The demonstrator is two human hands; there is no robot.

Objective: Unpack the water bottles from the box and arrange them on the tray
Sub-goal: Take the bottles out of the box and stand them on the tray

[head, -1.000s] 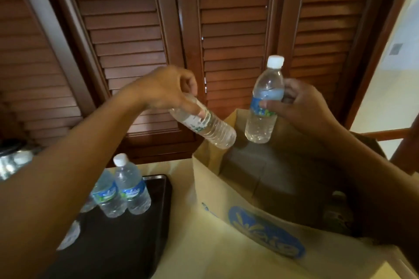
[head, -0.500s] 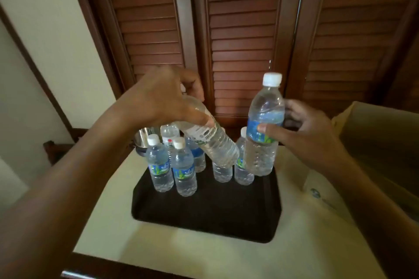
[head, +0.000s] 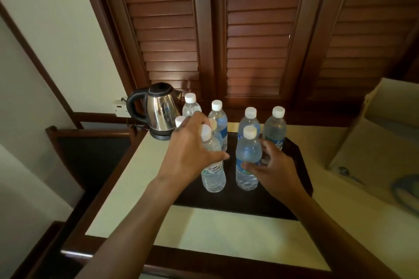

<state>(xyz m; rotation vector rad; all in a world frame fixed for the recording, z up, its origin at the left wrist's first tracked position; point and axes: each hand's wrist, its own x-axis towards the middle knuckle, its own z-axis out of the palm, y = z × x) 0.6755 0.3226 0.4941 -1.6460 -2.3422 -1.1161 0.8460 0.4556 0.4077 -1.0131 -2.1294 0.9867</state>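
While standing upright on the dark rectangular tray [head: 249,201], the left front clear plastic water bottle [head: 214,176] is being gripped round its middle by the left hand [head: 188,156], and the right front clear plastic water bottle [head: 248,154] is being clasped at its label by the right hand [head: 280,171]. Further white-capped bottles [head: 274,128] are standing behind them, and the pale cardboard box [head: 374,142] is sitting to the tray's right.

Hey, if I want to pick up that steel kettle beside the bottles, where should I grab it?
Grip the kettle by its black loop handle, coming from the left: the handle sticks out that way, while bottles crowd its right side.
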